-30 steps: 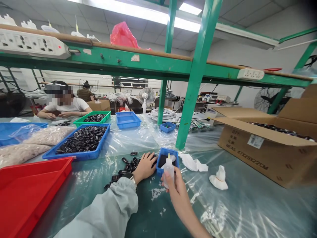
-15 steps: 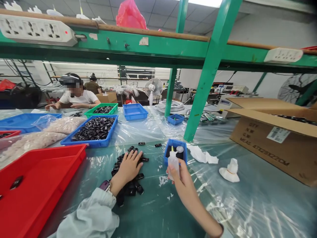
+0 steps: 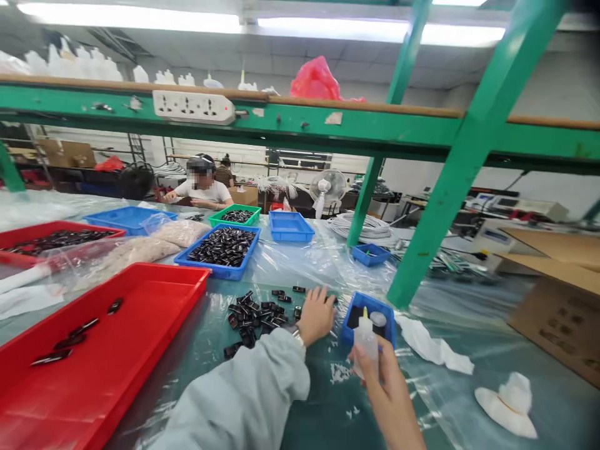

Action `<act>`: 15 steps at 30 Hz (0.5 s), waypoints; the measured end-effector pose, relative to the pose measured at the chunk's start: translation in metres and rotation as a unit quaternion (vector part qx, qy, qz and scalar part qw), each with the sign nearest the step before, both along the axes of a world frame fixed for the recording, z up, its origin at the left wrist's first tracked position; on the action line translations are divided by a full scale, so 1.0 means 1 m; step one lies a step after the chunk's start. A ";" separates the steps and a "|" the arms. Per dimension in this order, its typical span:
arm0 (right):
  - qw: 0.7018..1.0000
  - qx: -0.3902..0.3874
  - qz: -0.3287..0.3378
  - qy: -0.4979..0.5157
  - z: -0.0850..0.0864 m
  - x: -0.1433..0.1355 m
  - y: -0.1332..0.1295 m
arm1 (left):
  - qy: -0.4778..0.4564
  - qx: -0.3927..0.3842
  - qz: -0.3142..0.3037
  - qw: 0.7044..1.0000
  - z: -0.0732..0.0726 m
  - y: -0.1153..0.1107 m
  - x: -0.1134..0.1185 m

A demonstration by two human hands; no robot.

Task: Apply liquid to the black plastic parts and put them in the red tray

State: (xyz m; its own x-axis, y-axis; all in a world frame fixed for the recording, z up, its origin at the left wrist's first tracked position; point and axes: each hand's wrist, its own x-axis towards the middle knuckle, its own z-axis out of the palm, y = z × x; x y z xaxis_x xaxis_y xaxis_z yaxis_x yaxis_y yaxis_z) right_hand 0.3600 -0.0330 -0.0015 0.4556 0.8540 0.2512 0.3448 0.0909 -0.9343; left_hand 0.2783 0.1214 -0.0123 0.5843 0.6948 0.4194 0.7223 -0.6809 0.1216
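Note:
My right hand (image 3: 385,375) is closed round a translucent squeeze bottle (image 3: 366,344) with a yellow tip, held upright in front of a small blue bin (image 3: 347,336). A round whitish lid or cup (image 3: 377,319) shows in that bin, over something dark. To the left, my left hand (image 3: 317,317) lies palm down on the table with its fingers stretched out. Its fingertips are by a small black part (image 3: 332,299), partly hidden. Beside the wrist is a loose pile of small black parts (image 3: 250,315). Tiny white pieces (image 3: 340,373) lie between my hands.
At left stands a red tray (image 3: 140,350) with a few black parts. Behind it are a filled blue tray (image 3: 255,245), bags of pale pieces (image 3: 180,232) and a person (image 3: 204,187). A green post (image 3: 440,206), crumpled tissue (image 3: 431,344) and a carton (image 3: 557,312) stand right.
My left hand has moved right, off the pile of black parts to its right side. The bottle stays in my right hand. The view has turned left, showing more of the red tray.

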 end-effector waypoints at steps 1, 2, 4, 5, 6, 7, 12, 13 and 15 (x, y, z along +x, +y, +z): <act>1.000 -0.002 -0.003 -0.005 -0.001 0.000 0.000 | 0.003 -0.001 -0.011 1.000 -0.001 0.000 0.008; 1.000 -0.003 -0.005 -0.009 -0.001 0.000 0.000 | 0.006 -0.003 -0.016 1.000 -0.002 0.000 0.014; 1.000 -0.006 -0.007 -0.017 -0.003 0.001 0.000 | 0.017 -0.008 -0.013 1.000 -0.003 0.000 0.018; 1.000 -0.008 -0.005 -0.020 -0.004 0.001 0.001 | 0.024 -0.011 -0.004 1.000 -0.004 -0.002 0.017; 1.000 -0.009 -0.002 -0.024 -0.004 0.001 0.001 | 0.032 -0.014 0.009 0.999 -0.005 -0.003 0.015; 1.000 -0.009 0.005 -0.027 -0.005 0.002 0.001 | 0.041 -0.017 0.025 0.999 -0.005 -0.005 0.011; 0.998 -0.007 0.042 -0.043 -0.006 0.004 0.000 | 0.076 -0.018 0.099 0.992 -0.008 -0.020 -0.035; 0.998 -0.007 0.047 -0.046 -0.006 0.005 0.000 | 0.078 -0.015 0.109 0.991 -0.008 -0.026 -0.048; 0.997 -0.006 0.056 -0.050 -0.007 0.005 -0.001 | 0.079 -0.003 0.121 0.989 -0.008 -0.041 -0.076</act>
State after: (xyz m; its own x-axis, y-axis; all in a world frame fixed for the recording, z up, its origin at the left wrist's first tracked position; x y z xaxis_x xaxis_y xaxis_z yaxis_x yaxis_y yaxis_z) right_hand 0.3646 -0.0344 -0.0087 0.3304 0.9010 0.2812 0.4252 0.1239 -0.8966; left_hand 0.2025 0.0805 -0.0200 0.4579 0.8252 0.3308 0.8748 -0.4845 -0.0021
